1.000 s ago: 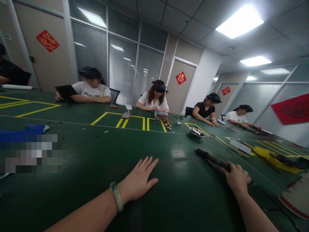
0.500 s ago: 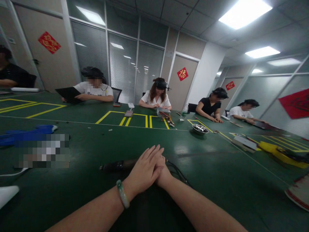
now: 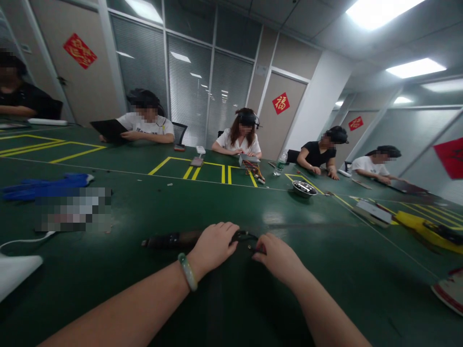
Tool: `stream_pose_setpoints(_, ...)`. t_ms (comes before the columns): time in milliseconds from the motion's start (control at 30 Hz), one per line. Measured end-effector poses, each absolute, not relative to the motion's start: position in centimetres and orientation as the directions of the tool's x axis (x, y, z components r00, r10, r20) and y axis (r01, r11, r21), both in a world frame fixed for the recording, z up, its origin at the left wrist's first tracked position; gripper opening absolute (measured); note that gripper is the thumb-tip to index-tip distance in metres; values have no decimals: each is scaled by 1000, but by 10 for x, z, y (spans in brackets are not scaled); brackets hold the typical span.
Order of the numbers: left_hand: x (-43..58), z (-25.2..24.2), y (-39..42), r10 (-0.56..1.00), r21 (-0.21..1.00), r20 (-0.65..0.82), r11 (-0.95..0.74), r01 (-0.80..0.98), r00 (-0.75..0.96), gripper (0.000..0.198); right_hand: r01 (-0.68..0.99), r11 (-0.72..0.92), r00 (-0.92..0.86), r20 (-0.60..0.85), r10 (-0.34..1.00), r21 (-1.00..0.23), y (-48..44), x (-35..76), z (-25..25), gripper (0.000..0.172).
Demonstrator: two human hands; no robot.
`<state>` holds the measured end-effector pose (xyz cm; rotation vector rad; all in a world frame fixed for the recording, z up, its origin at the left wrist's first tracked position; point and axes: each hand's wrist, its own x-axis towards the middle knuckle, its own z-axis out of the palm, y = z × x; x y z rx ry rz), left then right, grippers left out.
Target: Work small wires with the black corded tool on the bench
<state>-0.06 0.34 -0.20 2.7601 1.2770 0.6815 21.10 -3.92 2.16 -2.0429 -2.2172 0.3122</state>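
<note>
A dark electric screwdriver (image 3: 171, 240) lies on the green table, its narrow tip pointing left. My left hand (image 3: 216, 245) wraps over its rear end, hiding that part; a green-and-white bangle (image 3: 188, 273) circles the wrist. Out of the tool's rear, a black cable (image 3: 247, 233) runs to the right. My right hand (image 3: 277, 255) pinches the cable near a small dark end piece between thumb and fingers. The two hands are apart.
Blue gloves (image 3: 48, 186) and a blurred-out object (image 3: 74, 210) lie left. A metal bowl (image 3: 304, 188), a water bottle (image 3: 280, 163) and a white box (image 3: 372, 213) stand beyond my hands. A yellow item (image 3: 427, 229) lies right. Several people sit across the table.
My hands, one laid over the other before, have come apart. The left has closed over the screwdriver's rear end, and the right has moved rightward and taken hold of the cable.
</note>
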Motion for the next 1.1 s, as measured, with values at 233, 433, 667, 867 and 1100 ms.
stream_pose_setpoints(233,-1,4,3,717,155,342,-681,716,607,19,982,48,-39,50,998,-184,-36,206,7,16)
stream_pose_setpoints(433,-2,13,-8,730,126,288,-670,731,620,13,976,57,-65,-28,998,-212,-34,212,11,10)
stream_pose_setpoints(667,-4,14,-14,695,103,273,-708,698,665,12,946,-68,115,134,984,-316,-29,222,21,16)
stream_pose_setpoints(867,3,9,-15,700,105,294,-700,706,650,14,969,-54,103,200,974,-241,-18,224,12,14)
stream_pose_setpoints(1100,2,10,-12,701,122,288,-702,701,652,12,916,76,-2,184,983,-394,-5,229,10,14)
